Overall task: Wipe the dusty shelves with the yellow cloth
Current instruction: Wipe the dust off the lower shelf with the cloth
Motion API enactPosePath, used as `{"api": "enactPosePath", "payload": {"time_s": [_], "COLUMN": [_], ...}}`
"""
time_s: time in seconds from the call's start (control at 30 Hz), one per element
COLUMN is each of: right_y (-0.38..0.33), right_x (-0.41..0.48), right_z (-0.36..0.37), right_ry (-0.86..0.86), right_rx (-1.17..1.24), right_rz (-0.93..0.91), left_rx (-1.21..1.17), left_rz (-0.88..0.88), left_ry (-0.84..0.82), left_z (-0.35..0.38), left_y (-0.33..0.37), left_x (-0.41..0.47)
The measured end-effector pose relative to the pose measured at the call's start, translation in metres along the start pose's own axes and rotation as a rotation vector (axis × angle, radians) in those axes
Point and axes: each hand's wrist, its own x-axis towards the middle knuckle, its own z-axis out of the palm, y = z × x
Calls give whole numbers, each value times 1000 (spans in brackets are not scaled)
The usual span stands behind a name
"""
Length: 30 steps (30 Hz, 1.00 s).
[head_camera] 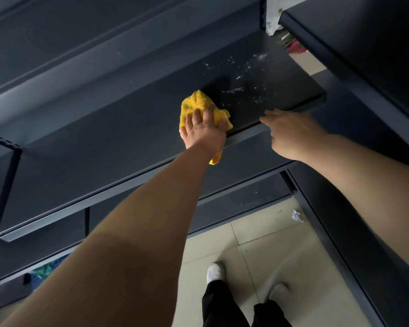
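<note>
A dark grey metal shelf (pixel 132 119) runs across the head view. My left hand (pixel 204 129) presses a crumpled yellow cloth (pixel 196 103) flat onto it, near its front edge. One end of the cloth hangs down below my wrist. White dust specks (pixel 246 76) lie on the shelf to the right of the cloth. My right hand (pixel 291 135) rests on the shelf's front lip, fingers curled over the edge and holding nothing else.
Another dark shelf (pixel 364 43) juts in at the upper right, with a white and pink item (pixel 291 41) behind it. Lower shelves (pixel 234 199) sit below. A crumpled white scrap (pixel 296 216) lies on the tiled floor (pixel 281 244), near my feet.
</note>
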Motion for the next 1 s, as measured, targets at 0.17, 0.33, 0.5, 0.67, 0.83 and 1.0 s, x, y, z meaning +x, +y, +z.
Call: {"api": "enactPosePath", "payload": {"time_s": [0.17,0.33,0.5,0.67,0.83,1.0], "right_y": [19,23,19,19,14,7], "right_x": [-4,-1,3,9,22,42], "right_z": [-3,-4,0,1,-3,-2], "right_ry": [31,65,72,85,117,115], "right_rx": [-7,12,45,68,83,78], "right_rz": [15,22,34,60,71,65], "left_rx": [1,14,-3,22,50,48], "left_rz": [84,181,183,97,30,-39], "left_ry": [-54,-55,-39,-38,-26,-4], "left_z": [6,13,12,5,0,-7], "left_y": [40,56,47,42,31,17], "left_x": [4,4,5,18,35,59]}}
